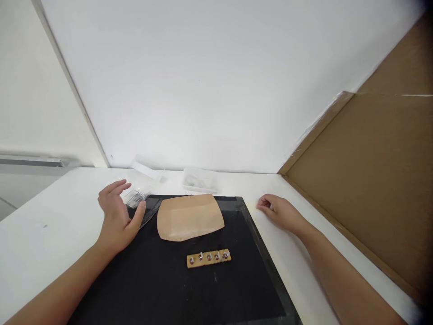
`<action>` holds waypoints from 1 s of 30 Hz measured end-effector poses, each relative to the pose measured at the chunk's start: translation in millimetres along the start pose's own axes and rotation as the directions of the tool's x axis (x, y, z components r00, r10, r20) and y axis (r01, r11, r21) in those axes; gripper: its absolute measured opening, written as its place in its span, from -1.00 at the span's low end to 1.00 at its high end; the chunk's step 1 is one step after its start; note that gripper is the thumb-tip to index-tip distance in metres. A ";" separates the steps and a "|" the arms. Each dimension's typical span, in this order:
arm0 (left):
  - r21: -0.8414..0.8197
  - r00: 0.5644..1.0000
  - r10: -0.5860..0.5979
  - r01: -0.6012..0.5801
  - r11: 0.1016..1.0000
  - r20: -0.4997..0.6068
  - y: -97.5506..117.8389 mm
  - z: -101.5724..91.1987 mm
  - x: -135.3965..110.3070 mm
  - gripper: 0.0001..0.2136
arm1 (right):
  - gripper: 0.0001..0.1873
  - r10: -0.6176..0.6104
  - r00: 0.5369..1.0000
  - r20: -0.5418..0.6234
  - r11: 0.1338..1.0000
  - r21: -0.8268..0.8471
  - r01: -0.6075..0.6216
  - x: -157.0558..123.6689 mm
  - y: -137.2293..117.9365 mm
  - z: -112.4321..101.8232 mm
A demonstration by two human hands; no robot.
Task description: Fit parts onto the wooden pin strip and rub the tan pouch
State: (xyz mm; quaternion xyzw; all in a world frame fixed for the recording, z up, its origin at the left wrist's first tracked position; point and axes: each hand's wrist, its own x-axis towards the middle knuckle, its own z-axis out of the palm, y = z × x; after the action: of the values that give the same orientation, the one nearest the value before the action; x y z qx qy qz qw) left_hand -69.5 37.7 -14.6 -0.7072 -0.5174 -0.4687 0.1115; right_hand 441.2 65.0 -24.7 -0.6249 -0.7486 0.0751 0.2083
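Observation:
My left hand [118,215] hovers open over the left rim of a black mat [176,289], fingers spread, close to a small clear plastic bag [134,197] with dark bits inside. My right hand [279,211] rests on the white table just right of the mat, fingers curled loosely under, nothing visible in it. On the mat lies a tan curved sheet [189,216]. In front of it sits a small wooden strip [209,258] with several metal screws standing in a row.
A clear plastic tray [200,180] stands at the back against the white wall. A white paper slip [145,169] lies near the bag. A brown cardboard panel [365,180] walls off the right side. The white table [50,225] extends left.

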 end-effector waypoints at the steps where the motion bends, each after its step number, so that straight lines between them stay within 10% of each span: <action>1: -0.007 1.000 0.007 -0.007 1.000 0.027 0.9 -0.2 0.4 -0.55 | -0.77 0.002 1.000 -0.014 1.000 0.008 -0.001 0.1 1.3 0.2; 14: -0.084 0.946 0.121 -0.100 0.991 0.300 9.2 -1.3 -0.2 -0.79 | -0.60 -0.022 0.978 -0.207 0.991 0.122 0.049 -1.8 -31.5 7.5; 30: -0.168 0.954 0.213 -0.179 0.969 0.212 10.2 1.2 3.0 -0.79 | -0.60 -0.041 0.988 -0.147 0.975 0.211 0.072 -3.1 -52.4 23.2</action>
State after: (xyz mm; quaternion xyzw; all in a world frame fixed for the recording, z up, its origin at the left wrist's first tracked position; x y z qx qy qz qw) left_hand -60.3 35.9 -9.6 -0.8107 -0.4180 -0.4074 0.0450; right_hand 384.8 54.6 -26.7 -0.5807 -0.7370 0.1054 0.3294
